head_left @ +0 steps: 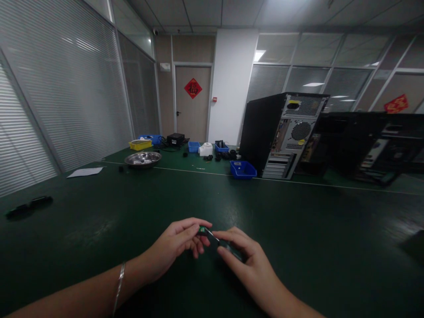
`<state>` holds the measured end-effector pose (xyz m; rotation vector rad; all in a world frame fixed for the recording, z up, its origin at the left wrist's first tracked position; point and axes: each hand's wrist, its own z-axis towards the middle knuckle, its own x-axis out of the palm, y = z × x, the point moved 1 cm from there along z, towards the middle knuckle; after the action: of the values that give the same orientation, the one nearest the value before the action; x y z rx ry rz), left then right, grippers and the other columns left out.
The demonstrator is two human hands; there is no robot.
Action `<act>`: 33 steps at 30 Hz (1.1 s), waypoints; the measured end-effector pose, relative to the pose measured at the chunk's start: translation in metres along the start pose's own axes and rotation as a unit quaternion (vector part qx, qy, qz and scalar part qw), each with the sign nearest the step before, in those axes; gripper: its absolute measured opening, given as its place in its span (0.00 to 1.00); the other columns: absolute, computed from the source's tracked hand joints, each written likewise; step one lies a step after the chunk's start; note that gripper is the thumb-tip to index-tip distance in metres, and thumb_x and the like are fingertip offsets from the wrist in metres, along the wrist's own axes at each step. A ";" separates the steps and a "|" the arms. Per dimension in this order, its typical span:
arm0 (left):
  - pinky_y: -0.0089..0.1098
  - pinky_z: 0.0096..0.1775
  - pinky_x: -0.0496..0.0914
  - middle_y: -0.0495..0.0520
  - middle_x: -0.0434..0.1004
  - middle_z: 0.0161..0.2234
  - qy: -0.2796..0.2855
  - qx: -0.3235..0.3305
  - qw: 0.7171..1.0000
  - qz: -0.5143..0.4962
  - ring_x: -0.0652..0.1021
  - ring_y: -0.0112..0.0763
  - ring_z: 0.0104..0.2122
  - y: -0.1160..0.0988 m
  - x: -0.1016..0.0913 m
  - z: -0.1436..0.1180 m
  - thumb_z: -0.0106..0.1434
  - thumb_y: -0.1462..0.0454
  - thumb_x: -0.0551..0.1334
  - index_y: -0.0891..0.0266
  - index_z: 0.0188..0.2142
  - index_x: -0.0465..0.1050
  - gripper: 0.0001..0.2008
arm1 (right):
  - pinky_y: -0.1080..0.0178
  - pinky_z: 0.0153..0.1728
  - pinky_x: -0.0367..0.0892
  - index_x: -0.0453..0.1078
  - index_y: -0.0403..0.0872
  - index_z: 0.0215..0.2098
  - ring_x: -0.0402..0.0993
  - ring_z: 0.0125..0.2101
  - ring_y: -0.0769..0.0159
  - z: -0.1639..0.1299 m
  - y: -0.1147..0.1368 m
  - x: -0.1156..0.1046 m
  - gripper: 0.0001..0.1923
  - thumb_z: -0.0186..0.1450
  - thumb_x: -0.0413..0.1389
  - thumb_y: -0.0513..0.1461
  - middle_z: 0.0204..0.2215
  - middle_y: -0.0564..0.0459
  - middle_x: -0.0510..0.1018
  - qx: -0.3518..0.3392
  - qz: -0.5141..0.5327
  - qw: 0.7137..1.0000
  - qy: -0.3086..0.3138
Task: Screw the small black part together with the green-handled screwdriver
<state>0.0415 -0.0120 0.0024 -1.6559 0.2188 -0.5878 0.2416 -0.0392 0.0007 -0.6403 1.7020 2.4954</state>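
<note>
Low over the green desk (298,229), left hand (172,249) and right hand (248,260) both pinch a small dark circuit module (212,238) between fingertips; work apparently midway, progress unclear.

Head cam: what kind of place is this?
Likely an electronics or computer repair workshop in an office. A green bench mat covers the table, open computer towers stand at the back, and small parts bins lie around. Both hands hold a small circuit board.
</note>
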 end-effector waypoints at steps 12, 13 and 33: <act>0.32 0.32 0.67 0.60 0.81 0.31 0.003 -0.014 0.999 -0.038 0.76 0.32 0.28 -0.003 0.000 -0.002 0.58 0.59 0.66 0.71 0.43 0.77 0.17 | 0.61 0.39 0.66 0.77 0.50 0.47 0.74 0.37 0.60 -0.001 0.000 0.000 0.13 0.65 0.58 0.36 0.35 0.50 0.77 -0.009 0.007 1.000 0.025; 0.32 0.32 0.68 0.60 0.81 0.31 0.003 -0.013 0.999 -0.038 0.76 0.32 0.28 -0.003 0.000 -0.002 0.59 0.59 0.66 0.71 0.43 0.77 0.17 | 0.61 0.39 0.66 0.77 0.50 0.47 0.74 0.37 0.60 -0.001 -0.001 0.000 0.13 0.65 0.58 0.36 0.35 0.50 0.77 -0.007 0.007 1.000 0.024; 0.38 0.42 0.71 0.62 0.82 0.39 0.012 0.008 0.999 -0.042 0.80 0.36 0.37 -0.001 -0.001 -0.002 0.65 0.63 0.62 0.67 0.46 0.68 0.12 | 0.60 0.38 0.67 0.78 0.50 0.46 0.74 0.37 0.60 0.000 0.001 -0.002 0.12 0.65 0.58 0.37 0.36 0.49 0.78 0.003 0.008 1.000 0.017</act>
<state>0.0392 -0.0129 0.0031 -1.6502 0.1623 -0.6720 0.2429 -0.0398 0.0024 -0.6744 1.7333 2.5032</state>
